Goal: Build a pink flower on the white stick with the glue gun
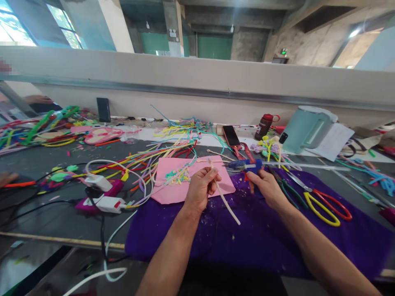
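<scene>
My left hand (203, 185) pinches a cream pipe cleaner (227, 204), whose free end slants down to the right over the purple cloth (185, 234). My right hand (266, 187) grips a blue glue gun (247, 165) with an orange-red trigger. A long clear glue stick (305, 166) juts out of its back to the right, and the nozzle points left toward the pipe cleaner's upper end. Behind my left hand lies a pink sheet (163, 191) bearing small yellow and green bits (178, 176). Dark green pliers (288, 189) and red-and-yellow scissors (327, 205) rest right of my right hand.
Power strips with plugs (106, 203) and trailing cables lie at the left. Bundles of coloured pipe cleaners (173, 144) spread behind the sheet. Farther back are a phone (231, 136), a brown bottle (263, 126) and a pale green jug (305, 129). Another person's hand (8, 179) shows at far left.
</scene>
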The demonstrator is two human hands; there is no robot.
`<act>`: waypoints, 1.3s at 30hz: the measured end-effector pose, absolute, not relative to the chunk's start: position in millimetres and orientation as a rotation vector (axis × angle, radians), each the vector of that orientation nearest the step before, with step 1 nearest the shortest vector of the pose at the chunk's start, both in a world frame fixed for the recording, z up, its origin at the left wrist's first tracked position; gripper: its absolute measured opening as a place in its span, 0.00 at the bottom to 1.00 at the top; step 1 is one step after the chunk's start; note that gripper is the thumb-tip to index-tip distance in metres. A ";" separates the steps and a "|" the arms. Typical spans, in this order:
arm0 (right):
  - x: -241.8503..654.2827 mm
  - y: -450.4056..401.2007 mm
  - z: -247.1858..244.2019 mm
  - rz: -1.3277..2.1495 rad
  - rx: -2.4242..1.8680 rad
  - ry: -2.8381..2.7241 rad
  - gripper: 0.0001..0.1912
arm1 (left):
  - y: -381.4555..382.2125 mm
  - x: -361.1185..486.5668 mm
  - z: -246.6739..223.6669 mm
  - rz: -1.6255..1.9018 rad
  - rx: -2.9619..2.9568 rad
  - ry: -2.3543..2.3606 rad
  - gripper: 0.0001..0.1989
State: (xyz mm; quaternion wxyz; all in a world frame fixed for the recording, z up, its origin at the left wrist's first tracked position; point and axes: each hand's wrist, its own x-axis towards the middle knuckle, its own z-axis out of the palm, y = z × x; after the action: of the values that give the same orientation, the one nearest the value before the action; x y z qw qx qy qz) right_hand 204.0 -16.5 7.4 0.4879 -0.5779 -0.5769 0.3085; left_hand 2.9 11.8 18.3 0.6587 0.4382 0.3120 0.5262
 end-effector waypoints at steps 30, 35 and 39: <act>185.3 -29.5 21.3 0.393 -0.986 -1.909 0.05 | -1.9 20.2 6.9 0.700 0.915 0.556 0.13; 184.2 -29.2 20.5 0.450 -1.032 -1.844 0.02 | -2.5 20.1 7.0 0.698 0.946 0.580 0.14; 186.6 -30.8 26.2 0.503 -1.084 -1.901 0.04 | -2.6 19.7 8.4 0.699 0.950 0.599 0.14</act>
State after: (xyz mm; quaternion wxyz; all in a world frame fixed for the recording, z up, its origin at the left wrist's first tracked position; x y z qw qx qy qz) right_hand 186.6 -30.8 26.2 0.4334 -0.4351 -0.7630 0.2017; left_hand 19.7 -2.6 8.4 0.7891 0.4412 0.2782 0.3244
